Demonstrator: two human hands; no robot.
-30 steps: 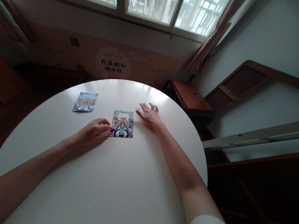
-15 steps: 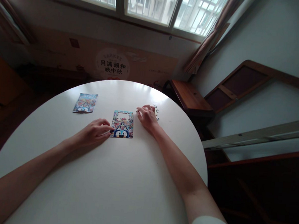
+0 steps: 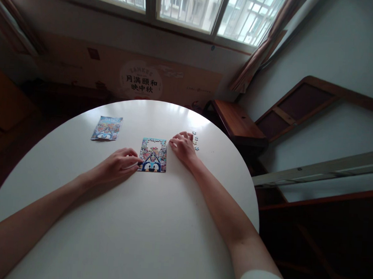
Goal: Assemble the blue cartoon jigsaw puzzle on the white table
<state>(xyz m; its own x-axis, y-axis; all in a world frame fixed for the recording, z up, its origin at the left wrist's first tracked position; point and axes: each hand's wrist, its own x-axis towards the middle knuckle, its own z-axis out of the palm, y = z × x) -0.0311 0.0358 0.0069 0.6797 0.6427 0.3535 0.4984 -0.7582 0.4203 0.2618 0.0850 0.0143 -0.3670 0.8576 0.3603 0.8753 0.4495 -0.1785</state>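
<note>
A partly assembled jigsaw puzzle (image 3: 153, 157) lies flat on the white table, with a blue cartoon face along its near edge and a pale gap in its upper part. My left hand (image 3: 122, 163) rests at its lower left edge, fingertips touching it; the fingers are loosely bent and a gap shows behind the thumb. To the right of the puzzle, my right hand (image 3: 182, 145) has its fingers bent down and drawn together at the tabletop. A small puzzle piece seems to be under its fingertips, mostly hidden. Several loose puzzle pieces (image 3: 196, 139) lie just beyond that hand.
A printed picture sheet or packet (image 3: 106, 128) with the same cartoon face lies at the back left of the round white table (image 3: 130, 224). A wooden bench (image 3: 238, 119) stands past the table's right edge, with windows (image 3: 188, 7) behind.
My right hand's fingers have closed together over the small piece that showed beside their tips. My left hand and the puzzle stay in place.
</note>
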